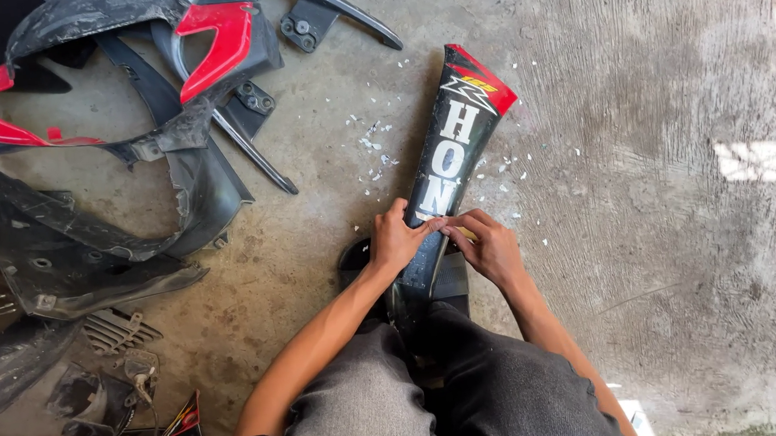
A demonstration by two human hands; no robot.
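Note:
A long black motorcycle body panel (452, 144) with white lettering and a red tip lies on the concrete floor, running from my knees toward the upper right. My left hand (396, 240) rests on its near part, fingertips pinching at the white sticker. My right hand (490, 247) is close beside it on the panel's right edge, fingers curled at the same spot, with something small and yellowish under them. Both thumbs nearly touch. My grey-trousered knees (438, 389) flank the panel's near end.
A pile of black and red motorcycle fairings (121, 110) lies at the upper left. More dark plastic parts and brackets (116, 396) sit at the lower left. Small white sticker scraps (373, 145) are scattered around the panel. Bare concrete (680, 176) spreads to the right.

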